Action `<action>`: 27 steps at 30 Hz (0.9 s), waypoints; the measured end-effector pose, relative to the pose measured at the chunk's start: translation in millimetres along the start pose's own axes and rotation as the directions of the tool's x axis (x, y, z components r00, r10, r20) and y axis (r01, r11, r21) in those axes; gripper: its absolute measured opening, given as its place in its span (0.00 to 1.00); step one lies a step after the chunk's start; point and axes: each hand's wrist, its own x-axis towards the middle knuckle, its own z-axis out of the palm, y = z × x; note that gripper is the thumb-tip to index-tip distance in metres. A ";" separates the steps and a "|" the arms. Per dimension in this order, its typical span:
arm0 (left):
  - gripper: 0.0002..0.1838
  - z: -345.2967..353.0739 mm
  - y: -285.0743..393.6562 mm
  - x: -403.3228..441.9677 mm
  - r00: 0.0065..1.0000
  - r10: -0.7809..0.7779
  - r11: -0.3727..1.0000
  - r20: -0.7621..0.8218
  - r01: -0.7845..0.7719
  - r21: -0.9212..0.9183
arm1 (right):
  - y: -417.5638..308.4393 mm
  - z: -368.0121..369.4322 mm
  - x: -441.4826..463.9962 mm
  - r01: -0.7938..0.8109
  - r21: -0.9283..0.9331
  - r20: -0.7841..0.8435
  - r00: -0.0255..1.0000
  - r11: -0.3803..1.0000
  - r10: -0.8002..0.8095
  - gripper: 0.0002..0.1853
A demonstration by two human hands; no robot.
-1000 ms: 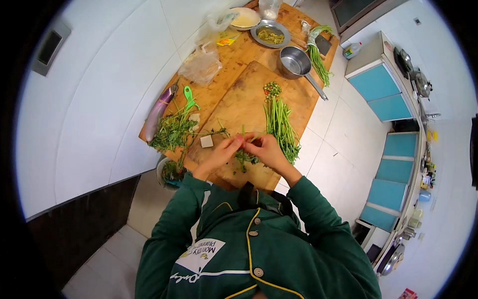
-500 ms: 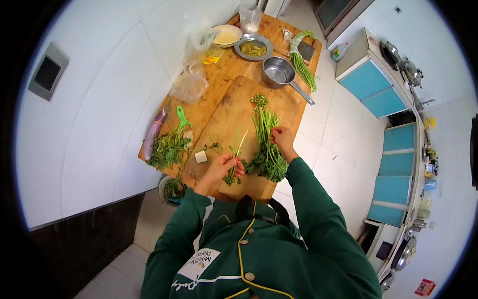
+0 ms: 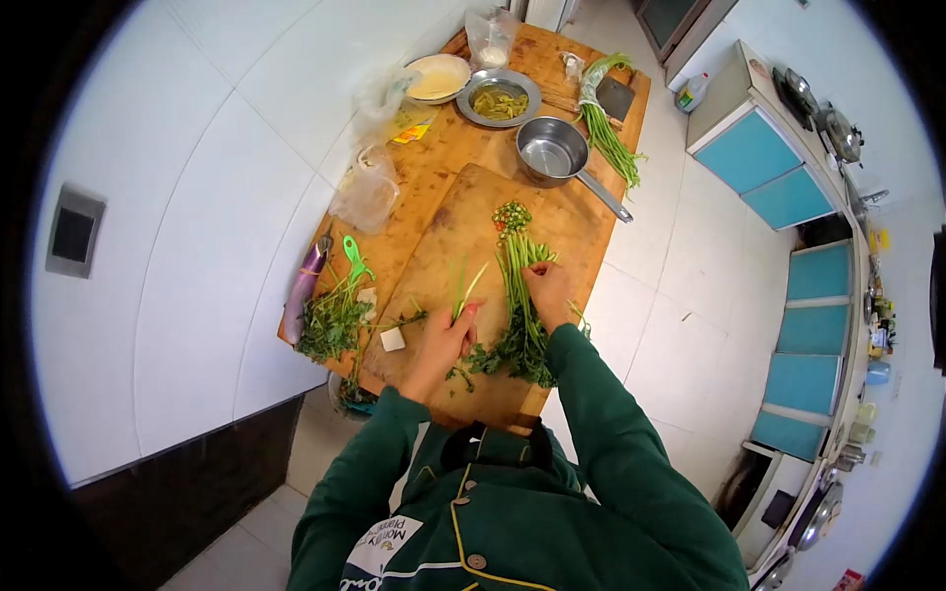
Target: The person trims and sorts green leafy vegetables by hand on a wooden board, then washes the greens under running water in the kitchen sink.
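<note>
On the board (image 3: 419,261): greens part-handled, by judgement

Nearest: bin (image 3: 335,392) below the table (image 3: 409,163) edge, contents mostly hidden. Left hand (image 3: 448,345): thumb and fingers pinching a few stems (image 3: 469,294). Leafy heap (image 3: 333,330) lies apart, beside eggplant (image 3: 304,295). Right hand (image 3: 549,289): fingers drawn together at the bunch (image 3: 515,264) lying along the board; cannot tell whether they pinch a stem. Judged partway: few stems in hand, most of bunch left. Bits (image 3: 511,219) at its far end look already cut. Beyond: pan (image 3: 537,172), upright, metal bottom showing; dish (image 3: 532,98), yellow-green pieces inside; bowl (image 3: 463,71), pale inside, contents uncertain. Farthest: clear bag (image 3: 491,34), something white inside.
</note>
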 end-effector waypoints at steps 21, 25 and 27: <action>0.09 19.5 -32.8 42.4 0.906 0.305 0.173 0.295 -0.357 0.918 | -16.2 -31.3 -79.1 0.535 0.183 -0.049 0.843 0.825 -0.536 0.06; 0.09 13.1 -40.7 36.8 0.992 -0.060 0.965 -0.115 0.087 0.249 | -3.6 -27.4 -76.1 0.581 0.222 -0.056 0.809 0.783 -0.585 0.07; 0.11 8.7 -20.5 25.1 0.941 -0.319 0.944 -0.114 0.305 -0.127 | 11.2 -20.6 -55.8 0.308 0.304 -0.009 0.947 0.902 -0.321 0.11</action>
